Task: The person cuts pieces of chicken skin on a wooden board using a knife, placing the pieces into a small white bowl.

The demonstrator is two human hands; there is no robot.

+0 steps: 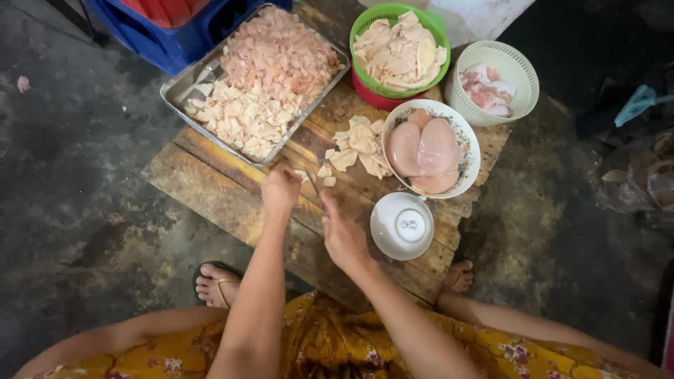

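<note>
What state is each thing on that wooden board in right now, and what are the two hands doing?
Tray: heaped with cut meat pieces.
Green basket: full of pale slices.
White basket: a few pink pieces inside.
Patterned bowl: holds whole fillets.
White bowl: upside down.
Left hand: closed on a small piece.
Right hand: gripping a knife.

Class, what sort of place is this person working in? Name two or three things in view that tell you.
Probably an informal food-preparation spot at floor level, perhaps a home yard or market back area. A low wooden board sits on stained concrete floor, a metal tray holds cut raw meat, and a bowl holds whole chicken breasts.
</note>
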